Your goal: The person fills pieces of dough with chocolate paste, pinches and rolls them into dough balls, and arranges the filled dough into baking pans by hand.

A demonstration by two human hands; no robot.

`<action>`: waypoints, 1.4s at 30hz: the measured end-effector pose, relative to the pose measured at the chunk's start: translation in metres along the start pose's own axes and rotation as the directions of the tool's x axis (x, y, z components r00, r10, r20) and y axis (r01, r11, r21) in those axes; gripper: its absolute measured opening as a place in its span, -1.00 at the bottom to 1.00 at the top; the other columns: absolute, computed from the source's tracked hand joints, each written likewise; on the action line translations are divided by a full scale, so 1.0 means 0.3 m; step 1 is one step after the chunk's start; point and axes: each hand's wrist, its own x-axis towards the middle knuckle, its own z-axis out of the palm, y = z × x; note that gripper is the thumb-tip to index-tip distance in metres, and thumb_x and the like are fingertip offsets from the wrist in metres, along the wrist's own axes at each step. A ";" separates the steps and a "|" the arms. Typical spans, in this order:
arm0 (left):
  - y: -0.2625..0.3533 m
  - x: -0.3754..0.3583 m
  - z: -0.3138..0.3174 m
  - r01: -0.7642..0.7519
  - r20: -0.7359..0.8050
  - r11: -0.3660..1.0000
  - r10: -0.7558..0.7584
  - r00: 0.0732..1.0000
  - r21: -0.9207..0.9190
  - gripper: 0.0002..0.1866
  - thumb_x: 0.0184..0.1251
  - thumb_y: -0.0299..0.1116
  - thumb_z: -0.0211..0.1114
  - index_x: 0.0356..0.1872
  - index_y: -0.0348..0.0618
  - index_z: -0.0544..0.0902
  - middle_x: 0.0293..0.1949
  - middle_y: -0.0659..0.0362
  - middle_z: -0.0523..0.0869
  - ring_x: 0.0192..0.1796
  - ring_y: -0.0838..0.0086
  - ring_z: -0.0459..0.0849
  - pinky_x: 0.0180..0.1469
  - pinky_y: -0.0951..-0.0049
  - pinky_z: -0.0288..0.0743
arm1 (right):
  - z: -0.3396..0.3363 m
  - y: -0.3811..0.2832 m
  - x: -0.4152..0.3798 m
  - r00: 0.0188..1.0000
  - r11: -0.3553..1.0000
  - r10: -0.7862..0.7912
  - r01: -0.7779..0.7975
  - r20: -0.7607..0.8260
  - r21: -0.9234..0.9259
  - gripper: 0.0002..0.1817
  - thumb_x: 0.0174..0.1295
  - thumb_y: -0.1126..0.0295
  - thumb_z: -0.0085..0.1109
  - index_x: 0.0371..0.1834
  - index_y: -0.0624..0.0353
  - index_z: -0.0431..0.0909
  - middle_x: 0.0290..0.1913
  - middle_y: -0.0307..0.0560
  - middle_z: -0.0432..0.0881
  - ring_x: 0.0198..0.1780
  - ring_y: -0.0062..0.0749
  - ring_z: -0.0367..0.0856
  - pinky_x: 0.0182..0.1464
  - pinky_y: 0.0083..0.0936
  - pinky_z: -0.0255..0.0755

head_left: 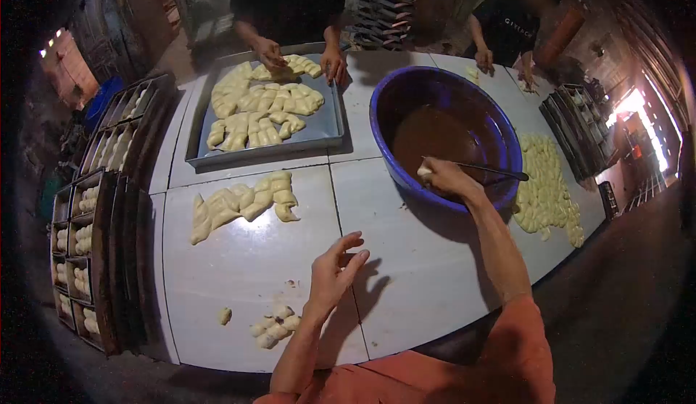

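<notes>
Blue basin: round, deep, holding brown liquid, on the tabletop's far right part. Thin dark utensil: laid across the near rim, handle pointing right. Small pale dough piece at that rim. Cluster of dough lumps: near edge, loosely heaped.

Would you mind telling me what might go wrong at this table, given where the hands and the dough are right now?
The right hand holds a dough piece and a utensil over the blue basin of brown filling; the piece might slip in, or filling could drip onto the table. The left hand hovers open above small dough pieces near the table's front edge, so a careless sweep could knock them off.
</notes>
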 end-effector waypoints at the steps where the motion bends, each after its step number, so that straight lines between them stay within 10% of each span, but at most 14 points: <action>1: 0.000 -0.009 -0.011 0.052 0.050 0.998 -0.053 0.997 0.034 -0.51 0.42 -0.26 0.37 0.28 -0.26 0.56 0.08 -0.01 0.74 -0.04 0.43 0.77 0.02 0.45 0.61 | 0.011 0.005 0.014 1.000 1.000 -0.006 0.006 0.002 0.003 -0.61 0.31 0.21 0.12 0.08 0.24 0.58 0.02 0.21 0.71 0.07 0.06 0.69 0.10 -0.09 0.49; 3: 0.031 -0.026 -0.030 0.131 0.125 0.988 -0.140 0.982 0.081 -0.51 0.43 -0.24 0.37 0.27 -0.28 0.55 0.09 0.00 0.73 0.02 0.38 0.75 0.07 0.40 0.61 | 0.031 0.003 0.034 0.957 0.983 0.037 0.017 0.288 -0.180 -0.54 0.22 0.18 0.17 0.11 0.22 0.61 0.06 0.24 0.70 0.13 0.11 0.66 0.16 -0.06 0.47; 8: 0.024 -0.046 -0.050 0.176 0.134 0.979 -0.189 0.973 0.103 -0.52 0.42 -0.23 0.36 0.25 -0.29 0.58 0.10 0.00 0.74 0.02 0.34 0.76 0.08 0.37 0.61 | 0.028 -0.001 0.034 0.941 0.989 0.057 -0.008 0.333 -0.147 -0.60 0.31 0.22 0.11 0.08 0.27 0.61 0.04 0.11 0.71 0.05 -0.20 0.65 0.06 -0.27 0.48; 11: 0.015 -0.040 -0.050 0.127 0.150 0.989 -0.138 0.979 0.081 -0.52 0.42 -0.23 0.36 0.24 -0.31 0.58 0.08 0.01 0.74 0.02 0.33 0.76 0.10 0.38 0.61 | 0.007 0.009 0.024 0.989 0.946 0.003 -0.050 0.146 0.321 -0.59 0.30 0.21 0.20 0.07 0.30 0.62 -0.01 0.11 0.71 0.03 -0.12 0.64 0.14 -0.20 0.47; 14: 0.024 -0.027 -0.042 0.118 0.159 0.993 -0.121 0.980 0.029 -0.52 0.43 -0.22 0.35 0.24 -0.32 0.58 0.09 0.02 0.74 0.03 0.36 0.75 0.11 0.37 0.60 | -0.073 -0.131 -0.078 0.994 0.379 0.079 -0.097 0.072 0.920 -0.82 0.40 0.31 0.23 -0.09 0.14 0.51 -0.29 -0.28 0.58 -0.26 -0.62 0.61 -0.20 -0.65 0.54; 22: 0.062 0.067 0.071 0.142 0.196 0.847 -0.046 0.980 -0.513 -0.39 0.59 0.05 0.08 0.41 -0.20 0.43 0.30 0.02 0.55 0.26 0.32 0.60 0.24 0.24 0.53 | 0.109 -0.463 -0.194 0.988 -0.074 -0.037 0.147 -0.150 0.986 -0.84 0.46 0.34 0.14 -0.03 0.14 0.47 -0.20 -0.19 0.64 -0.25 -0.54 0.69 -0.23 -0.58 0.67; 31: -0.023 -0.017 -0.157 0.074 -0.092 0.717 -0.190 0.978 -0.694 -0.64 0.49 -0.29 0.31 0.12 -0.38 0.63 -0.09 0.09 0.77 -0.08 0.49 0.76 0.11 0.47 0.65 | 0.376 -0.578 -0.276 0.978 0.029 -0.178 0.115 -0.108 0.993 -0.55 0.42 0.13 0.13 0.19 0.21 0.41 -0.10 -0.23 0.56 0.00 -0.56 0.55 0.08 -0.52 0.47; 34: -0.005 -0.055 -0.220 0.084 -0.194 0.800 -0.244 0.950 -0.595 -0.65 0.43 -0.36 0.37 0.09 -0.41 0.65 -0.12 0.08 0.78 -0.12 0.49 0.76 0.04 0.52 0.67 | 0.488 -0.683 -0.310 0.931 0.245 -0.183 0.355 -0.317 0.902 -0.36 0.15 0.31 0.52 0.25 0.28 0.45 0.16 -0.06 0.51 0.18 -0.35 0.56 0.24 -0.40 0.48; 37: 0.017 -0.085 -0.230 0.034 -0.231 0.808 -0.208 0.950 -0.589 -0.61 0.38 -0.37 0.42 0.11 -0.43 0.66 -0.12 0.08 0.78 -0.11 0.53 0.74 -0.05 0.56 0.65 | 0.551 -0.752 -0.319 0.773 0.670 -0.292 0.586 -0.564 0.456 -0.46 0.11 0.46 0.50 0.19 0.16 0.57 0.17 -0.01 0.53 0.16 -0.24 0.60 0.14 -0.38 0.57; 42: 0.048 -0.106 -0.243 -0.014 -0.414 0.903 -0.184 0.891 -0.430 -0.62 0.34 -0.36 0.45 0.09 -0.39 0.69 -0.14 0.08 0.78 -0.15 0.55 0.73 -0.09 0.60 0.63 | 0.610 -0.805 -0.313 0.755 0.738 -0.228 0.546 -0.614 0.397 -0.79 0.21 0.52 0.37 -0.08 0.22 0.68 -0.14 -0.08 0.66 -0.04 -0.31 0.64 -0.03 -0.44 0.56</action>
